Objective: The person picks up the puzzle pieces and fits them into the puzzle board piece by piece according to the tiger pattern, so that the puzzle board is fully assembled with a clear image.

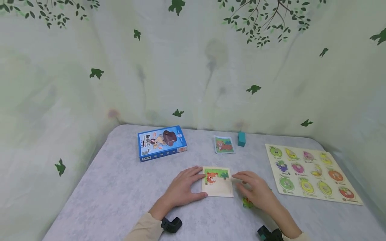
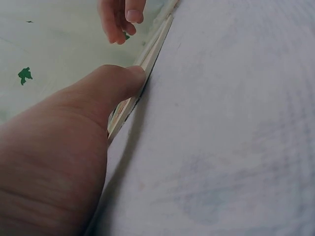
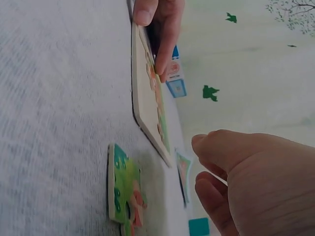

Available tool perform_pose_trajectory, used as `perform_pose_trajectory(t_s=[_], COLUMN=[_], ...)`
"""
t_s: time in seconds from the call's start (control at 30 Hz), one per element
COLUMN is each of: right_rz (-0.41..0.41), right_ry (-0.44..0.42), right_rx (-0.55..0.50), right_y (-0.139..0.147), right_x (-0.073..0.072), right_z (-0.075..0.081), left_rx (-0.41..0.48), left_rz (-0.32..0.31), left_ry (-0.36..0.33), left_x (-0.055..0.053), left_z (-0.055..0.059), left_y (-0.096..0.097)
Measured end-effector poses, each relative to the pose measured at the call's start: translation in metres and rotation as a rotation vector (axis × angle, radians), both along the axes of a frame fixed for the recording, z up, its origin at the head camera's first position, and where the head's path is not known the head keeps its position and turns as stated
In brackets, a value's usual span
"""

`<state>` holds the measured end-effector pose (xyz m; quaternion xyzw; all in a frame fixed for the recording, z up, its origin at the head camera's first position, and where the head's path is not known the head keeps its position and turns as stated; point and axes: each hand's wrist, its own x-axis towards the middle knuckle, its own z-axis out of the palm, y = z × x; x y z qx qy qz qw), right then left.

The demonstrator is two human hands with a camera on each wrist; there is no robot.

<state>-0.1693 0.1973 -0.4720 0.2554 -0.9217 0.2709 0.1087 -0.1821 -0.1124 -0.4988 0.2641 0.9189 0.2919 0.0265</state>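
A square wooden jigsaw puzzle board (image 1: pixel 219 189) lies flat on the table. Its upper part carries pieces (image 1: pixel 211 177) showing an orange animal and green plants, while the lower part is bare wood. My left hand (image 1: pixel 184 189) holds the board at its left side, the thumb at the near corner and a finger on the top face. Beside the right edge hovers my right hand (image 1: pixel 256 190), fingers loosely bent and nothing between them. Below that hand a green jigsaw piece (image 3: pixel 123 184) lies on the table, partly hidden in the head view.
A blue game box (image 1: pixel 162 144) lies at the back left. Behind the board are a small picture card (image 1: pixel 224 145) and a teal block (image 1: pixel 241 139). To the right lies a wide fruit puzzle board (image 1: pixel 313 174). A leaf-printed curtain (image 1: pixel 193 67) hangs behind the table.
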Motion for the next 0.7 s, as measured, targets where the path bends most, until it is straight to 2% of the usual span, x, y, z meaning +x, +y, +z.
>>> perform_pose_trajectory(t_s=[0.27,0.5,0.7], right_rz=[-0.019,-0.066,-0.067], right_ry=[-0.007,-0.015,-0.078], right_rx=[0.018,0.054,0.047], right_y=[0.019,0.036,0.05], right_x=[-0.004,-0.002,-0.005], right_z=[-0.002,-0.001,0.001], left_rx=[-0.04,-0.008,-0.006], left_rz=[0.017,0.017,0.02], left_ry=[-0.001,0.014,0.026], left_x=[0.0,0.0,0.0], left_z=[-0.003,-0.004,-0.004], left_y=[0.0,0.001,0.003])
